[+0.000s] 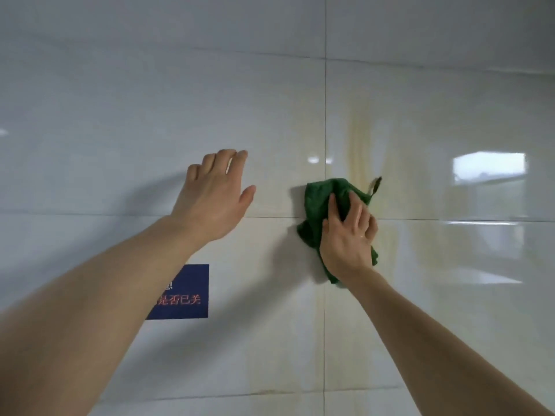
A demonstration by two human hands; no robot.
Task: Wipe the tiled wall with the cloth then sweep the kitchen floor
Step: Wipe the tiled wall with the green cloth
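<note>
A glossy pale tiled wall [420, 100] fills the view, with yellowish streaks running down right of a vertical grout line. A crumpled green cloth [318, 202] lies against the wall where the grout lines cross; a small loop sticks out at its upper right. My right hand [348, 235] grips the cloth and presses it to the tile, fingers curled over the fabric. My left hand [213, 193] rests flat on the wall to the left of the cloth, fingers straight and holding nothing. No broom or floor is in view.
A dark blue sticker [189, 292] with red and white characters is stuck to the wall below my left forearm, partly hidden by it. A bright window reflection [489, 166] shows on the tile at right.
</note>
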